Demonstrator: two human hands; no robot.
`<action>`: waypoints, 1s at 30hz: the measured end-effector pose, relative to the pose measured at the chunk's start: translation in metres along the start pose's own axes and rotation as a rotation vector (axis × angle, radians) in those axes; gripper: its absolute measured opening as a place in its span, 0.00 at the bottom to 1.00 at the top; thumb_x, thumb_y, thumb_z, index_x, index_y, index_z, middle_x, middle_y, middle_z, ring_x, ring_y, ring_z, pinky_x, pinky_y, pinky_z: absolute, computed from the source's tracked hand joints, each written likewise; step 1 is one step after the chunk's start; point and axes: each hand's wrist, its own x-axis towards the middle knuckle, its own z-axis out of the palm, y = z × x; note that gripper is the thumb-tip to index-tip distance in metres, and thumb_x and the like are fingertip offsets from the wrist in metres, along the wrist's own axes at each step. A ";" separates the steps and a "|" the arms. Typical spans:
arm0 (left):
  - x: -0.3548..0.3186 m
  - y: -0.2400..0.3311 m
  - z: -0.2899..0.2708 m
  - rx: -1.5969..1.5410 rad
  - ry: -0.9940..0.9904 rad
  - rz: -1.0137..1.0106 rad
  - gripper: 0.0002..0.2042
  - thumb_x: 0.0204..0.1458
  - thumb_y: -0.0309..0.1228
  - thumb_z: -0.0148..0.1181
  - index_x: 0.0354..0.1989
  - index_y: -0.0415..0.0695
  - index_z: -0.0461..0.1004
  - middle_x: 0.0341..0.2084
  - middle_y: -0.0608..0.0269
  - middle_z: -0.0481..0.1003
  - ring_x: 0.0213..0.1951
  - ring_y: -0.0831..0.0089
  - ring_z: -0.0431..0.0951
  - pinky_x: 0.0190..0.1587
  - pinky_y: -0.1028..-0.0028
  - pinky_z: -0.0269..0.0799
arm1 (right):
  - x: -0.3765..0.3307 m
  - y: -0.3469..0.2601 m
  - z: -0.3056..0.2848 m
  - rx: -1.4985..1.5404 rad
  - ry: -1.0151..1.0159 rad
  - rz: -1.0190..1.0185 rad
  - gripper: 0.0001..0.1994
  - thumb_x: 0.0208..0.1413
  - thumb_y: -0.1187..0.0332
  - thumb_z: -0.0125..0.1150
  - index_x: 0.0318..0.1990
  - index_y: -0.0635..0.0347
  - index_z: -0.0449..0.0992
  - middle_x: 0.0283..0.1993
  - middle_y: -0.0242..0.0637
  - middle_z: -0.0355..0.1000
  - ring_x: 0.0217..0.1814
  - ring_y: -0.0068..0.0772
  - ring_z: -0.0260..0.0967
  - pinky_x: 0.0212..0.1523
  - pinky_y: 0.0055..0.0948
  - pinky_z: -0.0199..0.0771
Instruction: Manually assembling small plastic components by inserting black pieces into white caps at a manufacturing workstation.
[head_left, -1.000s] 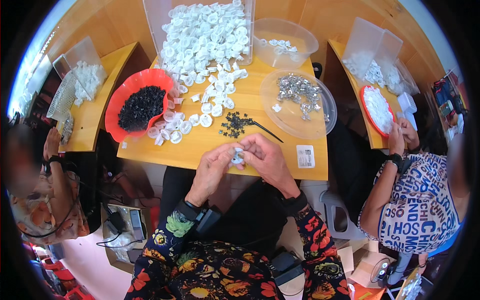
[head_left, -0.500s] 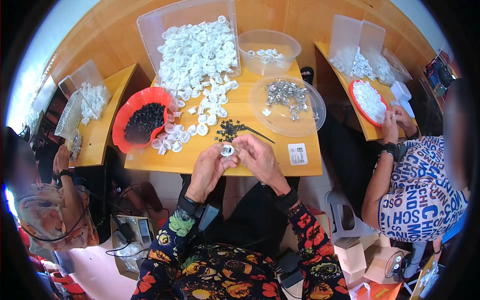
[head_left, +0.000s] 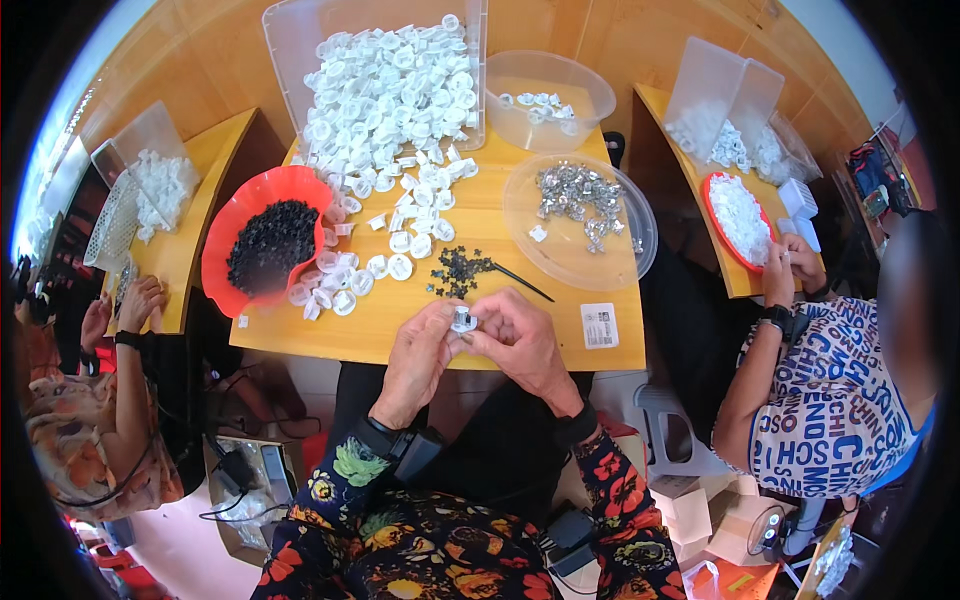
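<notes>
Head view: we hold one small white cap [head_left: 462, 320] between both hands just above the near edge of the desk [head_left: 400, 320]. Our left hand [head_left: 420, 355] and right hand [head_left: 520, 345] meet around it, fingers pinched narrow on the cap. By our judgement, the work is far from done: a clear tray [head_left: 290, 40] brims with white caps that spill across the desk, a red bowl [head_left: 225, 240] is full of black bits, a clear dish [head_left: 620, 250] holds metal clips, and only a few pieces lie in the far tub [head_left: 590, 95]. A small black pile [head_left: 458, 270] sits just beyond our hands.
</notes>
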 end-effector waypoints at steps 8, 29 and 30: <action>0.001 0.000 -0.001 0.036 -0.085 -0.044 0.13 0.63 0.32 0.43 0.46 0.35 0.69 0.36 0.61 0.72 0.38 0.77 0.74 0.42 0.76 0.74 | -0.002 0.010 0.000 -0.098 0.037 -0.175 0.10 0.43 0.77 0.66 0.35 0.60 0.74 0.27 0.29 0.63 0.21 0.16 0.59 0.23 0.19 0.60; 0.011 0.005 -0.025 0.068 -0.122 -0.026 0.16 0.62 0.33 0.44 0.51 0.32 0.64 0.35 0.56 0.72 0.34 0.74 0.74 0.39 0.75 0.73 | 0.059 -0.024 -0.027 -0.505 -0.021 0.036 0.11 0.44 0.70 0.67 0.36 0.62 0.76 0.27 0.28 0.70 0.24 0.16 0.64 0.26 0.19 0.65; 0.008 0.003 -0.029 0.063 -0.100 -0.025 0.16 0.62 0.33 0.44 0.51 0.32 0.64 0.35 0.56 0.72 0.34 0.74 0.74 0.39 0.75 0.73 | 0.082 -0.021 -0.039 -0.551 0.022 0.011 0.11 0.42 0.68 0.68 0.33 0.62 0.76 0.26 0.32 0.72 0.24 0.20 0.67 0.28 0.22 0.69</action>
